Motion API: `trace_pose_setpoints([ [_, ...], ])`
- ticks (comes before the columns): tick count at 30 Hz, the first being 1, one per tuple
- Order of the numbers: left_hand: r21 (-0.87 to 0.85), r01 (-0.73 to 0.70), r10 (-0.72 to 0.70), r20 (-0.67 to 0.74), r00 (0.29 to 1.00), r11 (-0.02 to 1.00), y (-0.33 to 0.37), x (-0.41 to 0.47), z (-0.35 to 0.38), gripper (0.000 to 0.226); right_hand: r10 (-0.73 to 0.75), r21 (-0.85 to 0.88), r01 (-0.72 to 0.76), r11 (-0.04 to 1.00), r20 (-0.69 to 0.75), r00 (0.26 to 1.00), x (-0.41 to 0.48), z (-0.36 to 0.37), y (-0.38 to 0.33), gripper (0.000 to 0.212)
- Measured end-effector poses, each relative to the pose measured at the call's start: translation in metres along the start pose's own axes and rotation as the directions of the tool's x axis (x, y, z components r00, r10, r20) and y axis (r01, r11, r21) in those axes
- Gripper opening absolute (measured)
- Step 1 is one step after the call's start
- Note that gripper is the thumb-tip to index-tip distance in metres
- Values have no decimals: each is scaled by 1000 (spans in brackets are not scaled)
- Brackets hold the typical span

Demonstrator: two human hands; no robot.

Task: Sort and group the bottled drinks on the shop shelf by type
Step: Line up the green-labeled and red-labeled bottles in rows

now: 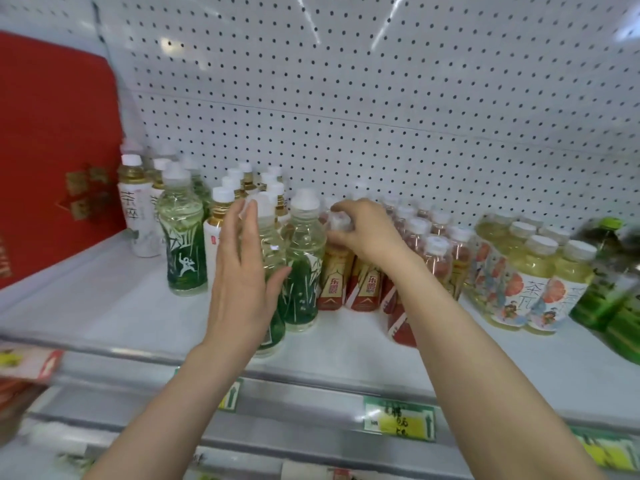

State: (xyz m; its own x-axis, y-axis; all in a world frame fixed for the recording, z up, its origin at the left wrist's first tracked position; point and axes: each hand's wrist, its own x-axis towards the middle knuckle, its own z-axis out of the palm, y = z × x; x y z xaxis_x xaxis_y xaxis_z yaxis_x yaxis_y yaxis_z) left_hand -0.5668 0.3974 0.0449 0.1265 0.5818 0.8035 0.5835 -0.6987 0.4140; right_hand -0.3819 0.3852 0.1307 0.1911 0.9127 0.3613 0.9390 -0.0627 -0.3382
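firstly, price tags (398, 419) sat on the front rail of the shelf (104, 306), nearest the viewer, and both forearms reached up over that rail. the left hand (242, 271) stood in front of a green bamboo-label bottle (272, 247), which was upright near the front edge of the shelf. its fingers (239, 223) were straight and spread, thumb out to the right, closed round nothing. whether the palm touched the bottle could not be told. a second green bottle (303, 271) stood just beside it on the right, and a third green bottle (181, 244) stood apart to the left.

the right hand (363, 230) was further in, its fingers curled down over the cap of a red-and-gold bottle (334, 278), gripping it at the top. that bottle was upright at the front of a cluster of its kind, just right of the second green bottle. one more of the kind stood nearer, partly hidden by the right forearm.

to the right came pink drink bottles (436, 258) in rows, then pale yellow tea bottles (540, 282) with picture labels, then dark green bottles (609, 289), blurred, at the frame edge. behind the green bottles stood gold-necked bottles (221, 209) with white caps, and white-label bottles (136, 216) at the rear left. a red box (52, 150) stood at the left end of the shelf. a white pegboard panel (346, 98) closed the back.
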Motion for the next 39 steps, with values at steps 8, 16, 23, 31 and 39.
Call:
trace_pose_setpoints([
  [8, -36, -4, 5, 31, 1000, 999, -11, -1, -10, 92, 108, 88, -103, 991, -47, 993, -49, -29, 10, 55],
  [16, -83, -7, 10, 39, 999, 997, -13, 0, -8, 91, 181, -43, -185, 982, -75, 981, -54, -33, 30, 48],
  [23, -105, -41, 50, 92, 995, 994, -19, 0, -12, 100, -3, -273, -31, 962, -125, 992, -4, -15, 6, 42],
  [31, -138, -56, 70, 99, 993, 989, -24, 5, -17, 105, 129, -295, -75, 953, 166, 978, 84, 8, -12, 39],
  [39, -145, -30, 46, 111, 993, 989, -24, 6, -18, 95, 29, -140, -10, 990, 132, 991, 15, -24, -16, 44],
])
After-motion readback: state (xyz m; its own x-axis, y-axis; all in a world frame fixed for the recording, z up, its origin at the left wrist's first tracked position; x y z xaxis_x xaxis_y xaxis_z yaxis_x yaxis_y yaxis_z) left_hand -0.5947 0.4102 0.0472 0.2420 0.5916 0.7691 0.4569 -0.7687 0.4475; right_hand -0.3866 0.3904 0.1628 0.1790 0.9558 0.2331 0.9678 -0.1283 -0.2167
